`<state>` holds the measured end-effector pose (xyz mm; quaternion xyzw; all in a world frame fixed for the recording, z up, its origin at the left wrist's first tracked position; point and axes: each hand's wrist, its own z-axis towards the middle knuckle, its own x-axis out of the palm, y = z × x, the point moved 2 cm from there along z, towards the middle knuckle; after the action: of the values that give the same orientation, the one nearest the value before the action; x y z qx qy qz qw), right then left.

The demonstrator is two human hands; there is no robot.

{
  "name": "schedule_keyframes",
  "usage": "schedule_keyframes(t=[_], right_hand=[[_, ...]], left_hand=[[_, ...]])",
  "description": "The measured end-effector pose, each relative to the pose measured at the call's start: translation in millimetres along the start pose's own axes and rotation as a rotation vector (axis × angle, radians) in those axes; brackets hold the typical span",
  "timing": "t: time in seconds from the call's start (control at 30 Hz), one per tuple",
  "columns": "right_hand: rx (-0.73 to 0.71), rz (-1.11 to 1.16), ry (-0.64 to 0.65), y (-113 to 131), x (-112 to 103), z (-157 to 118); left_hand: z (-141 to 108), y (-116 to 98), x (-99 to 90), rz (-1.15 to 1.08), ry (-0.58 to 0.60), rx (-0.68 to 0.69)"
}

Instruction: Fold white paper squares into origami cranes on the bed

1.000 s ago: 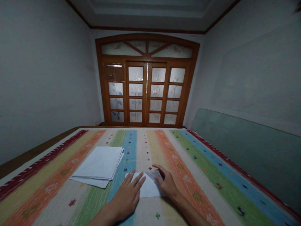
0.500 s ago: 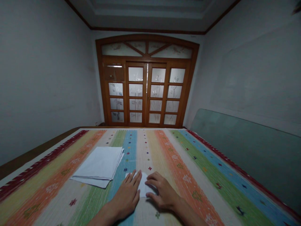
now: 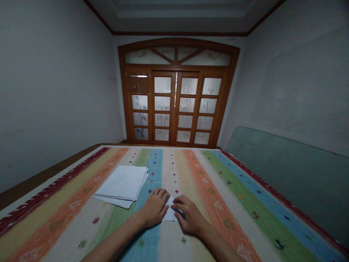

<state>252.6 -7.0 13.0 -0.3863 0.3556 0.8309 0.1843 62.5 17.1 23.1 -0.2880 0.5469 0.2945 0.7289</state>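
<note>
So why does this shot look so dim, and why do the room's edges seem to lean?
In the head view, the walls sink into shadow while the glass doors stay brightest; the wide lens makes the walls lean and stretches the striped cover; the left hand and right hand show no obvious blur.

A small folded white paper (image 3: 170, 213), flat on the striped bedcover (image 3: 215, 233), between the left hand (image 3: 155, 208) and the right hand (image 3: 189, 215)
</note>
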Motion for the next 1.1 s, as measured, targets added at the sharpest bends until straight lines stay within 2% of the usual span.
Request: schedule_keyframes(t=[0.23,0.37,0.57,0.67,0.8,0.97,1.1], right_hand=[[0.021,-0.015,0.017,1,-1,1],[0.021,-0.017,0.009,1,-2,0],[0.011,-0.026,0.014,1,-1,-1],[-0.009,-0.034,0.021,-3,1,-1],[-0.047,-0.057,0.035,-11,5,-3],[-0.113,-0.106,0.002,-25,11,-4],[-0.196,-0.109,-0.042,-33,13,-3]], left_hand=[[3,9,9.4,0.026,0.047,0.038],[11,8,0.8,0.056,0.037,0.069],[39,10,-13.0,0.094,0.048,0.139],[48,13,-10.4,0.091,0.055,0.147],[48,16,-2.4,0.054,0.062,0.116],[51,21,1.6,-0.032,0.123,0.069],[70,26,-1.7,-0.126,0.224,0.052]])
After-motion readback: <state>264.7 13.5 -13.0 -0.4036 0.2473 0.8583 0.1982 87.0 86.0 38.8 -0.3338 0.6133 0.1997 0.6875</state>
